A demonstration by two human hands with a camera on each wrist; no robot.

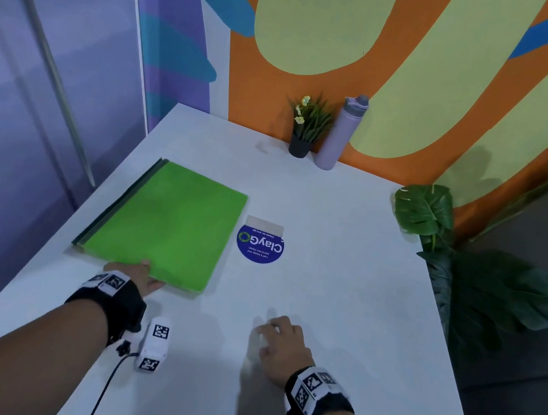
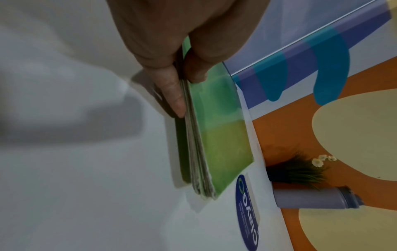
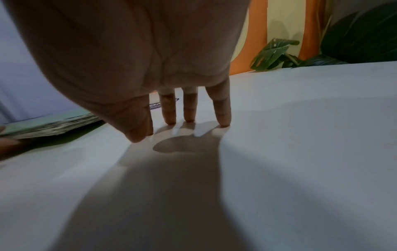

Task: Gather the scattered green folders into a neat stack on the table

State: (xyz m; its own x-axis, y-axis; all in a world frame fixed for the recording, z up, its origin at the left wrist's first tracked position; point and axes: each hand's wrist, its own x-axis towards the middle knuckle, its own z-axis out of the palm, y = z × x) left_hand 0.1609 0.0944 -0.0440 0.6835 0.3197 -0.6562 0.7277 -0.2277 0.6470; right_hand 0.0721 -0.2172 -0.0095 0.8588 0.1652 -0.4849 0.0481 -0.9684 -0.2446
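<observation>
While left hand (image 1: 139, 278) pinches the folder stack's (image 1: 163, 225) near edge, right hand (image 1: 278, 342) lies spread.

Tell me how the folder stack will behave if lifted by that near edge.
The folder stack looks thin and layered, so it would probably sag. Its loose sheets show at the edge, so they may fan or slip. The left hand pinches only one edge, likely too little.

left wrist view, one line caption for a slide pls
Left hand pinches the near edge of the green folder stack on the white table.
</observation>
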